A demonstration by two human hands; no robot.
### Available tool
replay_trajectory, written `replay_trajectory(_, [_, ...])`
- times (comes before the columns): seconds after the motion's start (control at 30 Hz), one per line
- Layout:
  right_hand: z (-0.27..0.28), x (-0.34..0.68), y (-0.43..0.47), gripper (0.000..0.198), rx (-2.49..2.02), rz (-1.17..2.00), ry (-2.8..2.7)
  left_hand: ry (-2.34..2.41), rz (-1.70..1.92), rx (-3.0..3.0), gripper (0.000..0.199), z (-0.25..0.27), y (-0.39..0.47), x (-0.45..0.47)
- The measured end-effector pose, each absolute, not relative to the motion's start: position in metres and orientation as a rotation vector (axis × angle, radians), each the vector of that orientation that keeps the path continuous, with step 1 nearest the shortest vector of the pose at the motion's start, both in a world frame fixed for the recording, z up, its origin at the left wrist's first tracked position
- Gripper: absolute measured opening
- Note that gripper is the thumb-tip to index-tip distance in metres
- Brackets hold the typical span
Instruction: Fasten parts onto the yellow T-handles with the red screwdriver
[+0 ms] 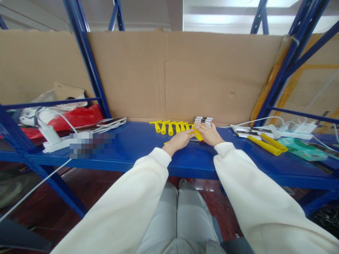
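My left hand (180, 140) and my right hand (208, 134) meet over the blue shelf top. Between them is a yellow T-shaped squeegee-like tool (198, 134), tilted, with the fingers of both hands closed around it and partly hiding it. Several matching yellow T-shaped tools (170, 129) lie in a row to the left, their round handle ends toward me. Another yellow tip (166, 143) peeks out beside my left wrist. Just behind my right hand sits a stack of white pieces with black bands (203, 120); their kind is too small to tell.
On the right lie two long yellow tubes (265, 146), a green packet (303, 149) and a white power strip (296, 133). At the left are a red plastic bag (76, 118), a phone with a white cable (109, 122) and a white adapter (50, 135). A cardboard panel (206, 74) closes the back.
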State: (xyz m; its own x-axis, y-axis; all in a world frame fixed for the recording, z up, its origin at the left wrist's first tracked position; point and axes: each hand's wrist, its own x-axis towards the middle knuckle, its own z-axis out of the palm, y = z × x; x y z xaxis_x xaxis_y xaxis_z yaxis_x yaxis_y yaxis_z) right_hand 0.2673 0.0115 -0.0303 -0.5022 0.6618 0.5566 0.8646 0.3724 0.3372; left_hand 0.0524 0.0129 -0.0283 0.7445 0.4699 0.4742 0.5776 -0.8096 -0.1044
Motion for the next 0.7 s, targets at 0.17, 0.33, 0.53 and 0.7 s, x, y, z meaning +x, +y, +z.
replay_trajectory(0.17, [-0.028, 0.269, 0.010, 0.056, -1.338, -0.879, -2.326, -0.807, -0.658, -2.704, 0.055, -0.030, 0.015, 0.052])
replay_trajectory(0.33, [-0.026, 0.271, 0.010, 0.055, -1.339, -0.850, -2.309, -0.858, -0.625, -2.726, 0.058, -0.028, 0.011, 0.051])
replay_trajectory(0.53, [-0.026, 0.271, 0.009, 0.044, -1.342, -0.768, -2.254, -0.965, -0.607, -2.734, 0.055, -0.025, 0.005, 0.050])
replay_trajectory(0.7, [-0.032, 0.278, 0.026, 0.029, -1.456, -0.353, -1.963, -1.075, -0.664, -2.687, 0.051, -0.022, 0.005, 0.047])
